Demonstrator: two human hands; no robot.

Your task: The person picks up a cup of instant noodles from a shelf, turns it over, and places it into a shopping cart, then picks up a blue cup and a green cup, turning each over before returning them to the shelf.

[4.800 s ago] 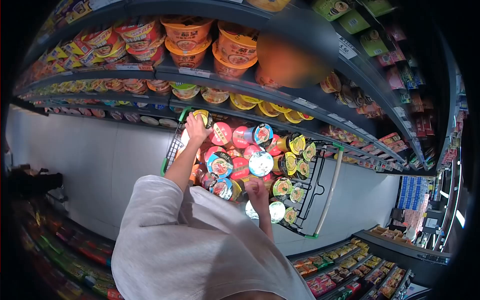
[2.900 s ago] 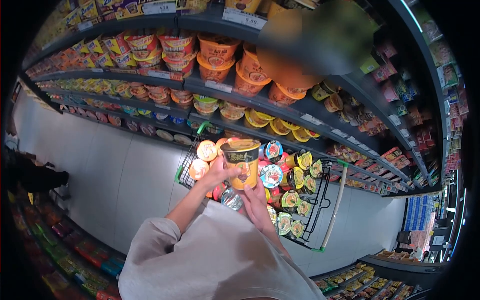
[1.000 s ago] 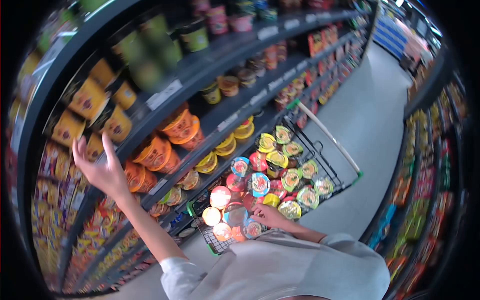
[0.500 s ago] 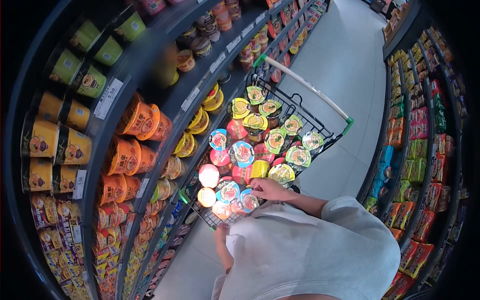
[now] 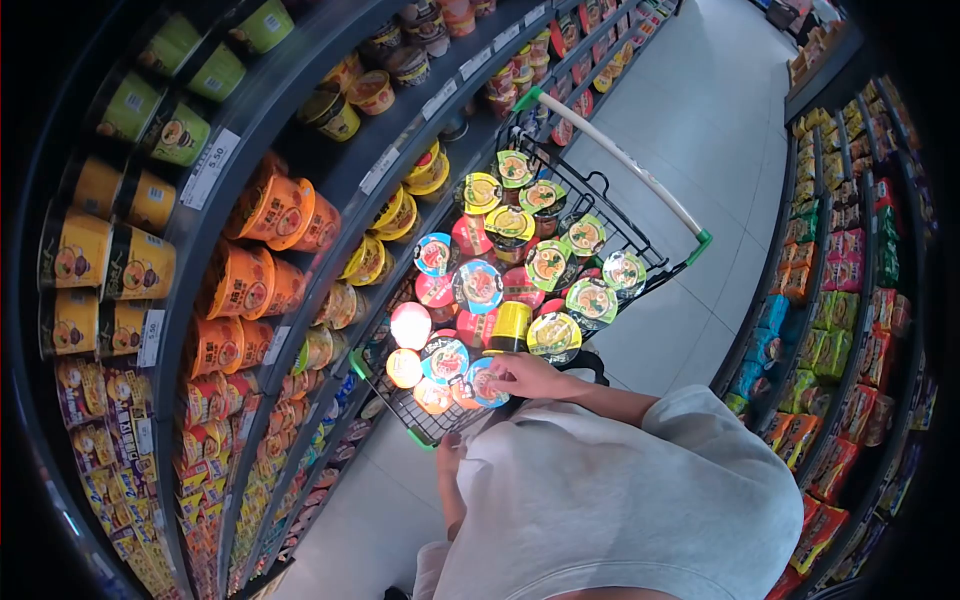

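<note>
A wire shopping cart (image 5: 410, 415) with green corners holds several instant noodle cups in loose rows, with red, yellow, green and blue lids. My right hand (image 5: 528, 376) is over the near side of the cart, its curled fingers on the rim of a blue-lidded noodle cup (image 5: 484, 384). Just beyond it, a yellow noodle cup (image 5: 513, 320) lies tipped on its side. At the cart's near corner is my left hand (image 5: 449, 456), closed against the rim and partly hidden by my shirt.
Shelves on the left carry orange noodle tubs (image 5: 240, 285) and yellow cups (image 5: 145, 262) behind price tags (image 5: 212, 165). Bagged noodles (image 5: 832, 350) fill the right shelves. The cart's white handle (image 5: 620, 160) is at the far side, above the tiled aisle floor (image 5: 690, 130).
The cart and its cups sit slightly higher in view. My right hand has shifted a little left over the blue-lidded cup. A blurred patch over the left shelf is gone.
</note>
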